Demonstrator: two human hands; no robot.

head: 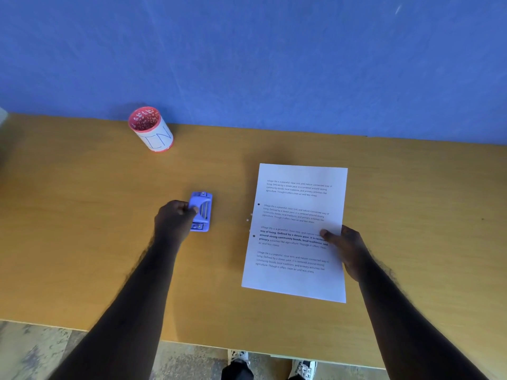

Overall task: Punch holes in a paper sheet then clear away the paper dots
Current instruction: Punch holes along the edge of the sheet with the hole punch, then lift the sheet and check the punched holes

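A white printed paper sheet [297, 231] lies on the wooden table [82, 242], right of centre, with two punched holes along its left margin. My right hand [347, 249] grips its right edge, thumb on top. A few tiny white paper dots [247, 220] lie on the table just left of the sheet. A blue hole punch [202, 211] rests on the table left of the sheet. My left hand [173, 219] is closed on its left side.
A red and white cup [151, 129] with handwritten letters stands at the back left, near the blue wall [247, 56]. The table's front edge runs below my forearms, with floor and my shoes [274, 363] beyond it.
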